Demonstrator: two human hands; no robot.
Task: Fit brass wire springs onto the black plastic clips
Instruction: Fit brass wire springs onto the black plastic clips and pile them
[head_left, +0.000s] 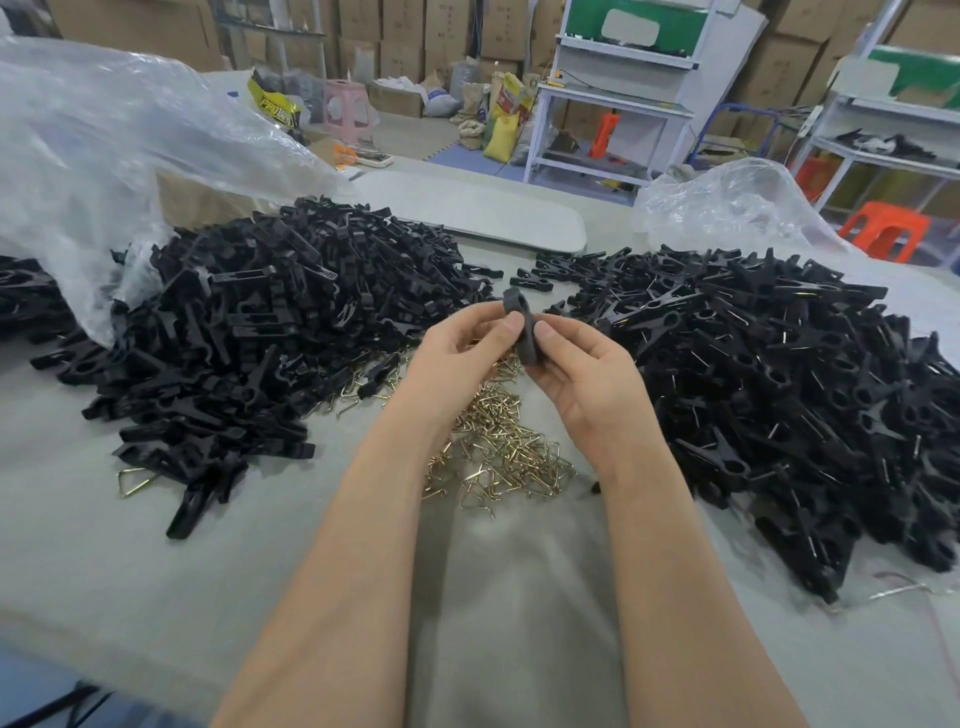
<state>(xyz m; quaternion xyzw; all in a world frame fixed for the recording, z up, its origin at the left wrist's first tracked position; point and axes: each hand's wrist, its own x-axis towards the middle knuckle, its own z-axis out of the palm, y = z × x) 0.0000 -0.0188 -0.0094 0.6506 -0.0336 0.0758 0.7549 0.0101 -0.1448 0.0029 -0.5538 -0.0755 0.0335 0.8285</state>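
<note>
Counter (156, 571): covered in pale grey-beige cloth, running across the whole foreground. Item held: 1 black plastic clip (521, 327), raised above the counter centre, standing roughly upright between 2 hands. Left hand (457, 358): fingers curled, thumb tip pressed to the clip's left side. Right hand (582, 374): fingers curled, thumb tip pressed to the clip's right side; whether a spring sits in the clip cannot be told. Brass wire springs (498, 447): loose triangular pieces in a scattered pile on the cloth, directly below the hands. Left heap (270, 332): black clip parts, large, spilling from a clear plastic bag (104, 145). Right heap (779, 389): black clips with glints of wire showing, also large, with a second clear bag (727, 202) behind it. Grey flat board (467, 208): lying at the counter's far edge between the 2 heaps. Room: stacked cardboard boxes (405, 41) along the back wall; white shelving unit (613, 104) with a green panel; yellow sack (501, 135) and pink stool (345, 109) on the floor; orange stool (885, 228) at right.
</note>
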